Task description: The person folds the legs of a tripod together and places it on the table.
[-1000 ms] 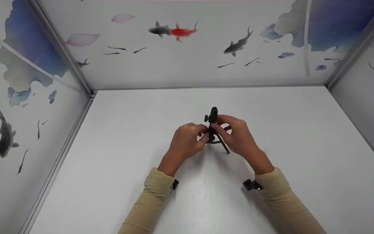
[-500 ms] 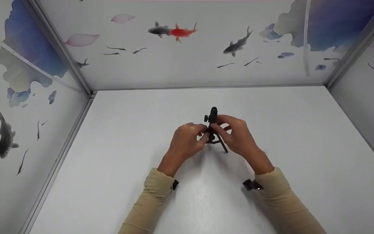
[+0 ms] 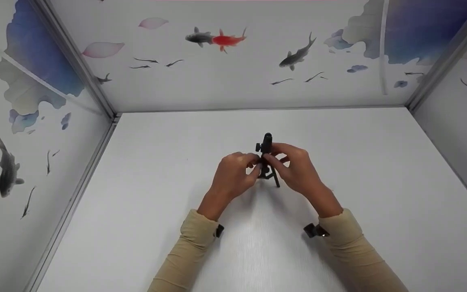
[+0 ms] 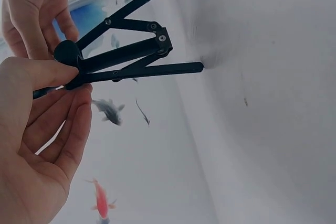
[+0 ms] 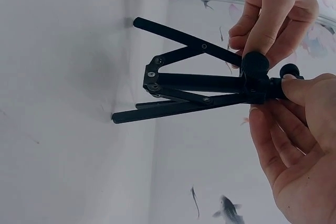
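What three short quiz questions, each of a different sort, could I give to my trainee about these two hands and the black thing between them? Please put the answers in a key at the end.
1. Multiple choice: What do the left hand and the right hand hold?
A) a red torch
B) a black tripod
C) a white cup

2. True or false: The legs of the black tripod are folded flat against its central column.

3. Fill in the blank: The person's sleeves are ____ in colour.

Key: 1. B; 2. false; 3. beige
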Demonstrator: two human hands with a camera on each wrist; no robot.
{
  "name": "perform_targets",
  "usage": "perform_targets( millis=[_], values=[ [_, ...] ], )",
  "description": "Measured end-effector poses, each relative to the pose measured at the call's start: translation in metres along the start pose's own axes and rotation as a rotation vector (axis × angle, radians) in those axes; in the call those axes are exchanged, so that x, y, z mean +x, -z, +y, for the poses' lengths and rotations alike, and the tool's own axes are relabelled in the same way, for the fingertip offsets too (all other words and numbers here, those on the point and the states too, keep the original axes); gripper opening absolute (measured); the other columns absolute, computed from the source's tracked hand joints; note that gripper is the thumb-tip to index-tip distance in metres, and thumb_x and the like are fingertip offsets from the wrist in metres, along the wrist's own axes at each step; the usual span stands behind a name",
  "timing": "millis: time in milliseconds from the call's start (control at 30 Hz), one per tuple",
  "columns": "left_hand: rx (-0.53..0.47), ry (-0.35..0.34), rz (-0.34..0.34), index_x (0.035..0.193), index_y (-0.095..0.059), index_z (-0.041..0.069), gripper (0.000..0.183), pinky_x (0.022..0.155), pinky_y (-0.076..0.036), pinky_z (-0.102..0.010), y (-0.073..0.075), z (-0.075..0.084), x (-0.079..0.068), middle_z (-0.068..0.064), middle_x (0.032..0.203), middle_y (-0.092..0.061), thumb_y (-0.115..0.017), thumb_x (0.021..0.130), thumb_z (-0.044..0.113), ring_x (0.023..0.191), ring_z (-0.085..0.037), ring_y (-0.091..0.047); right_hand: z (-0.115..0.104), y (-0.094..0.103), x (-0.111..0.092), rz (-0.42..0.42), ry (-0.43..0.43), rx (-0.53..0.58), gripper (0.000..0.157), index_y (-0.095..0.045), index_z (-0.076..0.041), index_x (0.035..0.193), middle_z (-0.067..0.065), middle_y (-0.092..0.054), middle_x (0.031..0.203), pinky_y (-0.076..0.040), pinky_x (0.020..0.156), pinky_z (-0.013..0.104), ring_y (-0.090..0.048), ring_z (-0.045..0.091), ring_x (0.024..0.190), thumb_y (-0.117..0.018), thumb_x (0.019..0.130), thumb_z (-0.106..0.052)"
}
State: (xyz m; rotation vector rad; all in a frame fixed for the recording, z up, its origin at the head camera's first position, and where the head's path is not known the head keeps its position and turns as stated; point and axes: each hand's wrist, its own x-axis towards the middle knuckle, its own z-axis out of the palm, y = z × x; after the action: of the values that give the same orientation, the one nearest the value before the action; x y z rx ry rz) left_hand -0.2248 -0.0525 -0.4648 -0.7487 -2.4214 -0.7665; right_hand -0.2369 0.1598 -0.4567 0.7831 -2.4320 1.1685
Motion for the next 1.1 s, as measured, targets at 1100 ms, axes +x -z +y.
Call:
perform_targets(
  millis=[1100],
  values=[
    [-0.137,0.051,-0.048,0.105,-0.082,0.007,0.009,0.077,-0.065,-0.033,0.0041,0.0002,0.0040,-0.005,0.095,-0.085,-0.078,0.098,0.012,0.084,-0.020,-0.081,-0.0026,-0.0011,0.0008,-0.007,-0.036,0.017,0.023,-0.077,-0.012,0.128,0.002,-0.081,0.116,-0.065,0.078,0.042,-0.076,0.017,0.104,-0.073,0.105,-0.018]
  ],
)
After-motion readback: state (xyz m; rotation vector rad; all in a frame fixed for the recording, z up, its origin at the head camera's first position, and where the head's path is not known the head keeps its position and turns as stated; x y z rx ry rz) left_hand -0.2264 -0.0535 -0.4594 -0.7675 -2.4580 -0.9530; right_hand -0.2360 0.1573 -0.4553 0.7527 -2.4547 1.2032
